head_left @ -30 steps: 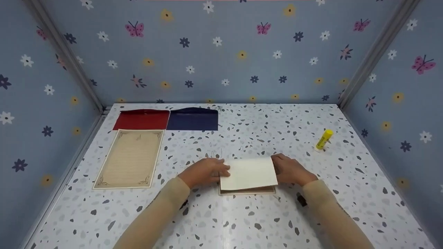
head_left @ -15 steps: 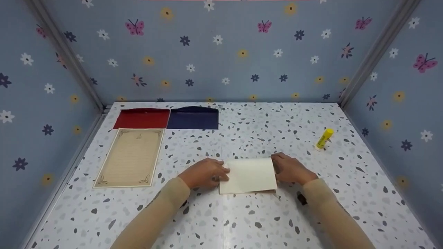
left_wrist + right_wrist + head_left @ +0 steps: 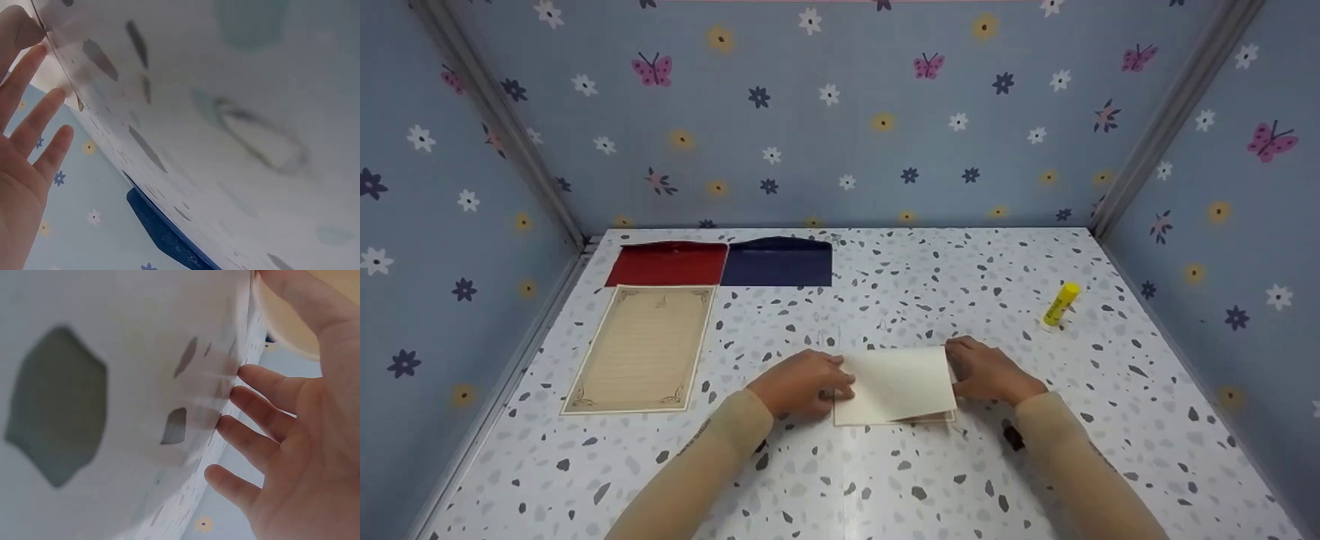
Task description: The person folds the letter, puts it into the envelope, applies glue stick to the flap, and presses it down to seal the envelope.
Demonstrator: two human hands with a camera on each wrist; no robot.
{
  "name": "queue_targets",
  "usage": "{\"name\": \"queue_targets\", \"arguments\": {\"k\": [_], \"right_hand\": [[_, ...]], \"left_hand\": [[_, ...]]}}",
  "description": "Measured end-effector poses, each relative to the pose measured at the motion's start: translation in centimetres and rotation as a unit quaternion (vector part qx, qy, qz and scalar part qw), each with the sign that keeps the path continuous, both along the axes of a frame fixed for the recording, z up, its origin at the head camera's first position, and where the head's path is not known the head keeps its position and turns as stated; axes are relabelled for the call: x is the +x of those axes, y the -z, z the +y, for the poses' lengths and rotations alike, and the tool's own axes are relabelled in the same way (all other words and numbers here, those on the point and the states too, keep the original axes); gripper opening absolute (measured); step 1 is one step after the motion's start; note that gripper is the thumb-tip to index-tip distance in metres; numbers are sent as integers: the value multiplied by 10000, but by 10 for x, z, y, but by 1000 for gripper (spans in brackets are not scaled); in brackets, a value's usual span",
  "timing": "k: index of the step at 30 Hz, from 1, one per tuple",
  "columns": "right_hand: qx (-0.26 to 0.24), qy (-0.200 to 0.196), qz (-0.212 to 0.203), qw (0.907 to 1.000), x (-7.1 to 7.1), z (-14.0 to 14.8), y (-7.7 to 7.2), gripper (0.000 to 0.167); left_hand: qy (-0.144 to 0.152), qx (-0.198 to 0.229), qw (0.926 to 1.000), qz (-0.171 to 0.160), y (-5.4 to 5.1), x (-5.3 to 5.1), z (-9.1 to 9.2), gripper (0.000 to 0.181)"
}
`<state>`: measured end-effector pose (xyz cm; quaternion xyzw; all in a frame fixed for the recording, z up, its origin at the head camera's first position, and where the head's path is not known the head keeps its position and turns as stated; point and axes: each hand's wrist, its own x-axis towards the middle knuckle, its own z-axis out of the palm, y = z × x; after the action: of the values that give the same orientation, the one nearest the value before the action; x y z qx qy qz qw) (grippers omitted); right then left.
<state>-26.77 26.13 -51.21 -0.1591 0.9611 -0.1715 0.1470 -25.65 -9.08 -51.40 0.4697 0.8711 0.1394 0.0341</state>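
In the head view a cream sheet of paper (image 3: 889, 384) lies folded over on the table. Its upper layer lifts at the near right corner, baring a strip of printed border beneath. My left hand (image 3: 804, 382) rests on the sheet's left edge, fingertips on the paper. In the left wrist view the fingers (image 3: 35, 119) reach out fairly straight beside the edge. My right hand (image 3: 991, 371) touches the right edge. In the right wrist view its fingers (image 3: 250, 439) are spread, tips at the table, with the thumb next to the bulging paper (image 3: 292, 318).
A lined, ornamented beige sheet (image 3: 641, 351) lies flat at the left. Behind it are a red envelope (image 3: 671, 264) and a dark blue envelope (image 3: 778, 264), side by side. A yellow glue stick (image 3: 1061, 304) stands at the right. Patterned walls enclose the speckled table (image 3: 915, 484).
The sheet's upper layer came down almost flat over the lower one, then its near right corner rose a little again. Both hands stay at the paper's sides with only small shifts.
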Motion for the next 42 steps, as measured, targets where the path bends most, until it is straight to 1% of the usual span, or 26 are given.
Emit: {"name": "queue_targets", "arguments": {"k": [3,6,8,12,16,18,20,21,23,25,26,28,29,31,32,34,36,38,42], "right_hand": [[17,48,-19,10000,0,-1,-1,79],[19,63,-24,10000,0,-1,-2,78],[34,68,-39,10000,0,-1,-2,78],[107,141,-86,9998,0,-2,-1,79],[48,179,-167,9997,-1,-3,-3,78],[-56,149,-248,9996,-2,-1,-5,75],[-251,123,-323,9991,-2,2,-8,66],[-391,110,-289,9988,-2,3,-10,60],[-765,52,-77,9970,-1,5,-14,49],[-1186,-55,277,9925,0,3,-18,42],[-1347,-188,528,9893,1,1,-21,40],[-1494,-530,998,9823,5,-6,-24,39],[-1477,-724,1182,9793,6,-10,-26,40],[-1253,-1171,1513,9735,10,-17,-27,42],[-1071,-1342,1616,9718,11,-20,-27,44],[-740,-1541,1652,9713,14,-25,-25,46],[-443,-1565,1554,9744,15,-27,-23,49],[-246,-1452,1413,9790,16,-28,-20,52],[-129,-1399,1244,9822,16,-26,-11,58]], "left_hand": [[-65,69,9999,-61,1,0,0,31],[24,32,10000,-75,2,-1,2,24],[105,24,9999,-91,2,-2,3,27],[225,-11,9997,21,2,-3,3,41],[342,-45,9990,292,0,-1,2,41],[401,-26,9985,380,0,-1,1,40],[444,4,9980,453,1,0,0,38],[459,34,9978,471,1,0,0,38],[507,76,9975,488,3,0,0,37],[533,94,9973,491,4,0,-1,37],[541,92,9973,492,4,0,-1,37],[542,95,9974,458,3,0,-2,37],[532,98,9975,455,3,0,-2,37],[528,119,9977,410,2,0,-2,37],[514,108,9979,373,1,0,-2,37],[476,106,9983,306,1,0,-2,38],[408,99,9989,210,0,1,-2,39],[339,82,9993,152,0,1,-2,40],[243,64,9995,188,0,2,-2,46]]}}
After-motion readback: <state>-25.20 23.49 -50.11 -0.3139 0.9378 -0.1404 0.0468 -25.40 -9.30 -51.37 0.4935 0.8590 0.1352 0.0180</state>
